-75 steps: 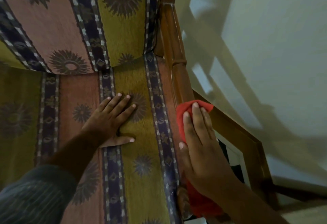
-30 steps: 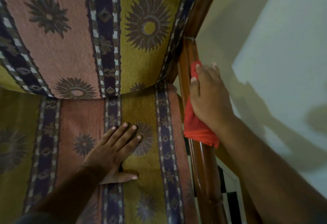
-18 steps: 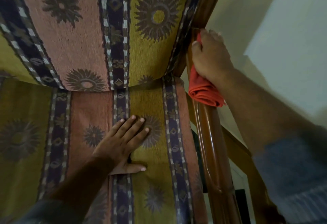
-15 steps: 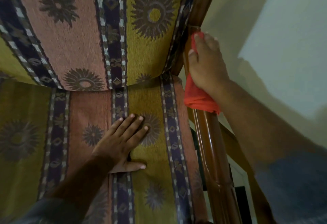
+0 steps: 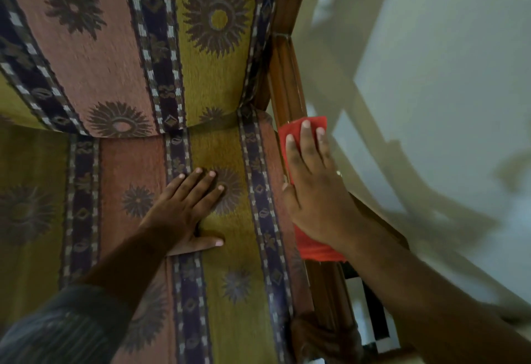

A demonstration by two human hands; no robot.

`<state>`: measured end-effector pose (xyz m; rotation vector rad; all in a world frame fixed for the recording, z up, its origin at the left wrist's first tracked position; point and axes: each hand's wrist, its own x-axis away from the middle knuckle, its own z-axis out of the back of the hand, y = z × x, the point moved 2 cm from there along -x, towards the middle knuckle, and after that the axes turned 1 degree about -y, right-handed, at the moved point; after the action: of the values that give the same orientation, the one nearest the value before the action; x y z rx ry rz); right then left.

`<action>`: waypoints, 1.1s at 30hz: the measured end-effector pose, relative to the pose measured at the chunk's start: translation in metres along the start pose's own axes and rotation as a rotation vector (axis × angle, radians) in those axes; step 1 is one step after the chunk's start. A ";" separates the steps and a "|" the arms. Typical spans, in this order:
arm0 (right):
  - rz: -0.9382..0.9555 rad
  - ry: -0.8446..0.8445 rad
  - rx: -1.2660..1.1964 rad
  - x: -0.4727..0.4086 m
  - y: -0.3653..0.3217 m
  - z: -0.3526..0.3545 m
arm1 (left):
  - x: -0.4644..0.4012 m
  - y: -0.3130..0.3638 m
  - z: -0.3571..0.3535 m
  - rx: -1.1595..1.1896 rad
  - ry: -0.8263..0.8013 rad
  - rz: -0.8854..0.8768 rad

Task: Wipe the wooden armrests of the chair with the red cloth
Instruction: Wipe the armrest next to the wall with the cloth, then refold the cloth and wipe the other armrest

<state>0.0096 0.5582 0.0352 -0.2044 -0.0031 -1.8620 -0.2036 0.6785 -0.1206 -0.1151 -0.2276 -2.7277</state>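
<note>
The chair's right wooden armrest [image 5: 286, 82] runs from the backrest corner down toward the bottom of the view. My right hand [image 5: 314, 185] lies flat on the red cloth [image 5: 313, 244], pressing it onto the middle of that armrest. Red cloth shows beyond the fingertips and below the wrist. My left hand [image 5: 188, 210] rests palm down, fingers spread, on the patterned seat cushion [image 5: 232, 263], holding nothing. The left armrest is out of view.
The striped, flower-patterned backrest [image 5: 115, 33] fills the upper left. A pale wall [image 5: 431, 76] stands close to the right of the armrest. A sloping wooden side rail [image 5: 382, 220] runs under my right forearm. Black-and-white floor [image 5: 370, 320] shows beside the armrest's lower part.
My right hand has slid the red cloth down the armrest, away from the backrest corner toward me. My left hand has stayed on the seat.
</note>
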 end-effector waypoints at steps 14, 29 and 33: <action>-0.793 0.172 -0.862 0.060 0.028 -0.010 | -0.032 0.159 0.112 1.409 0.152 0.673; -0.548 0.176 -0.993 0.092 -0.065 0.030 | 0.064 0.143 0.161 1.222 0.470 0.869; -0.431 0.230 -1.064 0.094 -0.155 0.032 | 0.145 0.101 0.181 1.145 0.582 0.965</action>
<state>-0.1594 0.5182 0.0956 -0.7571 1.1954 -2.1324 -0.2880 0.5634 0.0886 0.6787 -1.1282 -1.2969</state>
